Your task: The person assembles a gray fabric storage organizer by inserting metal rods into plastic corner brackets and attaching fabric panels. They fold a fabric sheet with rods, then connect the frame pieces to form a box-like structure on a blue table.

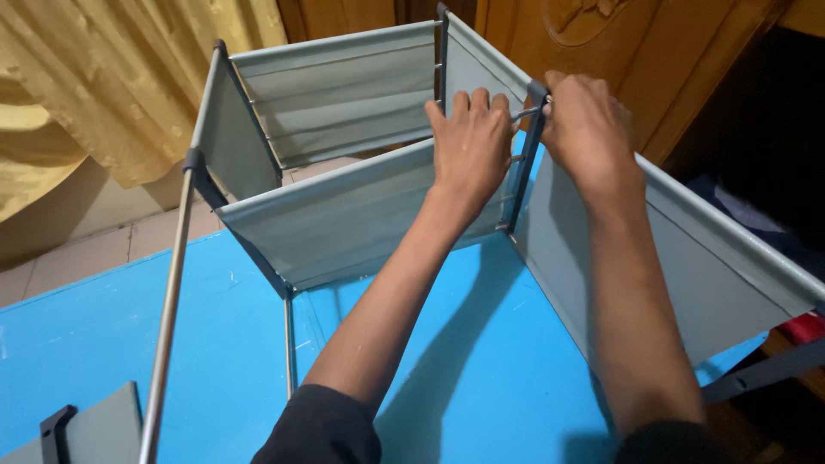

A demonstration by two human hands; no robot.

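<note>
Fabric shelf rack [344, 215] under assembly on the blue tabletop [481, 361]. The dark corner connector [534, 94] is gripped by the closed right hand [589, 129]; the left hand [471, 142] is curled over the panel edge. Seating the metal rod [526, 112] squarely is judged next.

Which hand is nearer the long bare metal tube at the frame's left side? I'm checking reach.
Left. The left hand rests on the middle grey fabric panel, closer to the metal tube; the right hand grips the dark corner post farther away.
</note>
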